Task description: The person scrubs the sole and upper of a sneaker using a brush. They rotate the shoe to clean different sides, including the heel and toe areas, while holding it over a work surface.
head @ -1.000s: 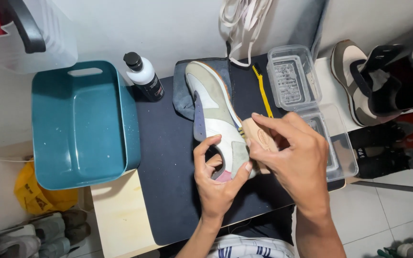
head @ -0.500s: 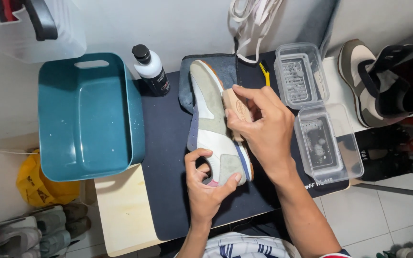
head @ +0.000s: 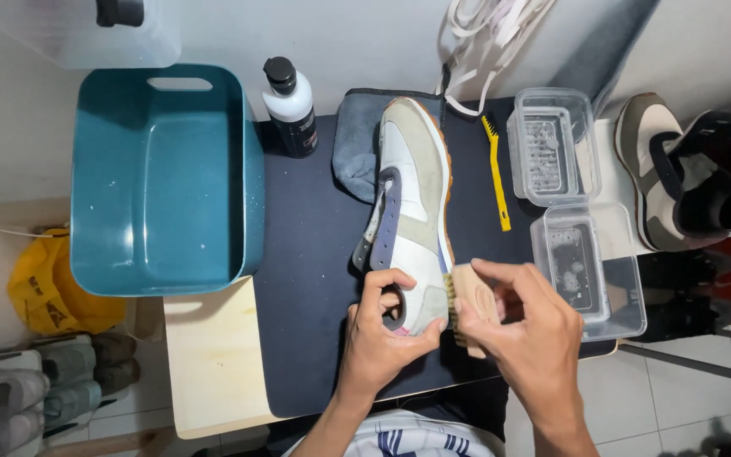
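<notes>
On the counter [head: 315, 338] mat, I've got the sneaker [head: 412, 211] lying toe-away. Left hand [head: 387, 334] fingers clamp its heel; right hand [head: 526, 326] fingers grip the wooden brush [head: 471, 300] against the heel's right side.

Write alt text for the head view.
The left hand grips the heel of a beige-and-white sneaker on a dark mat while the right hand presses a wooden brush against its side; a teal plastic tub sits left.
</notes>
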